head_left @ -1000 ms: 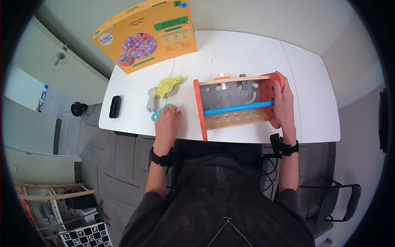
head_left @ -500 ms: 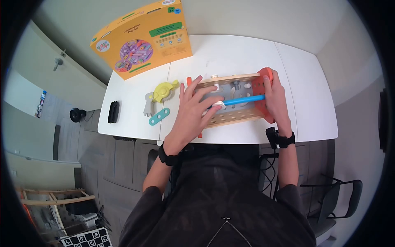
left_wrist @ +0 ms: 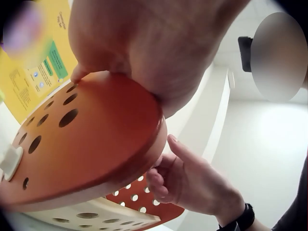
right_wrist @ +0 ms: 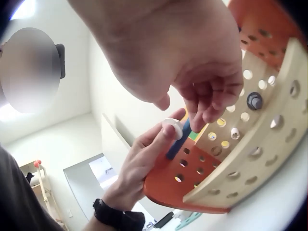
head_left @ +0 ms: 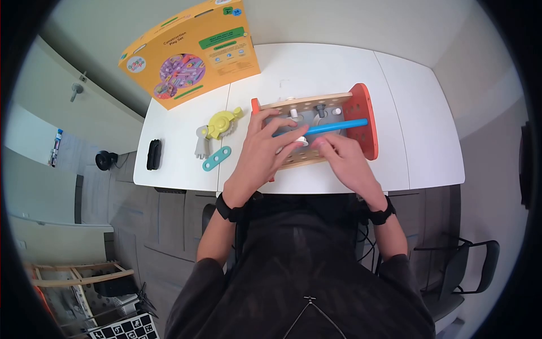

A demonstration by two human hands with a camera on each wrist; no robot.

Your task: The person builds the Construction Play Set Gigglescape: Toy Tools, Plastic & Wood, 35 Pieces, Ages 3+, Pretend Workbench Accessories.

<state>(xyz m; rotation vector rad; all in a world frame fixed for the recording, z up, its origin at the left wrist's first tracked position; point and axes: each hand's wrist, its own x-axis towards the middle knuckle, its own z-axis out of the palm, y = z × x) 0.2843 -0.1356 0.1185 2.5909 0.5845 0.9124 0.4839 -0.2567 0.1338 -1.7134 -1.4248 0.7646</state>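
In the head view, a toy workbench with red end panels [head_left: 362, 116] and perforated wooden panels has a blue bar [head_left: 344, 125] across it. My left hand [head_left: 254, 161] reaches over its left end. The right wrist view shows that hand's thumb and finger pinching a white round piece [right_wrist: 172, 129] beside the blue bar [right_wrist: 179, 144]. My right hand [head_left: 353, 169] is at the near side of the bar, fingers loosely bent and no object visible in them; whether they touch the bar, I cannot tell. A grey bolt [right_wrist: 255, 101] sits in a wooden panel.
Left of the workbench lie a yellow and grey toy saw [head_left: 220, 124] and a teal strip with holes [head_left: 217, 159]. A black case [head_left: 153, 154] is near the table's left edge. The orange play-set box [head_left: 189, 53] stands at the back left.
My left hand has moved from the teal strip to the workbench's left end. My right hand has let go of the right red panel and moved left, to the bar. The workbench has shifted slightly left.
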